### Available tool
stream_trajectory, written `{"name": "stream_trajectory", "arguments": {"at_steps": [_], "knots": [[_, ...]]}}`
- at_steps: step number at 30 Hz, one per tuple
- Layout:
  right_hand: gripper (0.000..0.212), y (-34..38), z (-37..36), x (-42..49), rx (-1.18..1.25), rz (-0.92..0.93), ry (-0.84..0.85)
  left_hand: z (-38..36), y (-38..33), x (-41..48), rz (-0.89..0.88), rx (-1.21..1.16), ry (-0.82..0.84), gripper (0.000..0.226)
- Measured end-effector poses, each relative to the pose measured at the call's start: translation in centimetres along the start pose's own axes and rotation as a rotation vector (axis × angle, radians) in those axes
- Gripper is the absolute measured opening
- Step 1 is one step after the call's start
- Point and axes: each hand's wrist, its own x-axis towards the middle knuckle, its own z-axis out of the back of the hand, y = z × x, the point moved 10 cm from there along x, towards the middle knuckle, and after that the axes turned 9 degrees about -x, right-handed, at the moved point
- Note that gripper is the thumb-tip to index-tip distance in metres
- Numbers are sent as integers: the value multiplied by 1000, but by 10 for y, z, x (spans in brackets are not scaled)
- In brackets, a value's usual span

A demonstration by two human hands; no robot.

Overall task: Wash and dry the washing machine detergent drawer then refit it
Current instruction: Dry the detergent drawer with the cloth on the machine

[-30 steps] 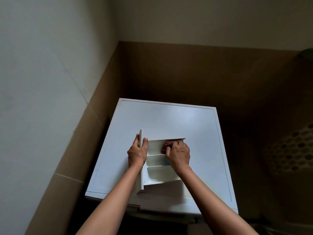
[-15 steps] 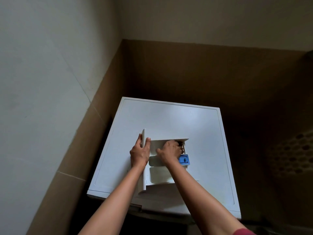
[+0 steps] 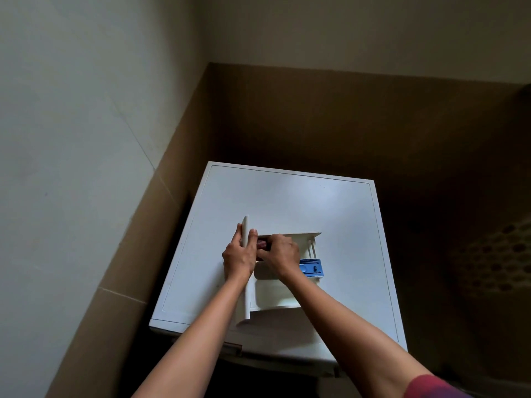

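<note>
The white detergent drawer (image 3: 271, 294) lies on top of the white washing machine (image 3: 287, 196), its front panel standing upright on the left. My left hand (image 3: 238, 255) grips the top of that panel. My right hand (image 3: 280, 254) is inside the far-left compartment, pressing a small dark reddish cloth (image 3: 262, 244) against the inner wall next to the panel. A blue insert (image 3: 311, 267) shows in the drawer's right part, just right of my right hand. Most of the cloth is hidden under my fingers.
The machine stands in a corner: a pale wall (image 3: 71, 139) with a brown lower band on the left, a brown wall behind. A perforated laundry basket (image 3: 497, 259) sits in shadow on the right. The machine's far half is bare.
My right hand has slid the cloth leftwards across the drawer, from the right side to the compartment beside the front panel, uncovering the blue insert. My left hand has kept its grip.
</note>
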Motion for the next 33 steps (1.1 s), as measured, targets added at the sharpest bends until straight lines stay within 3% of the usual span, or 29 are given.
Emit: {"name": "stream_trajectory", "arguments": {"at_steps": [9,13,20,26,33], "knots": [[33,-60,29,13,-275,-63,5,-1,0,-2,4,-23,23,63],[24,-47,21,9,-242,-74,-17,-1,-2,-3,-6,-22,12,63],[32,5,-3,5,-43,10,-20,-2,-1,-1,-18,4,2,62],[25,-40,17,9,-269,-86,-58,1,-6,-5,-21,-2,-1,62],[22,-62,25,10,-313,-112,-35,2,-8,-6,-27,-9,-9,59]]}}
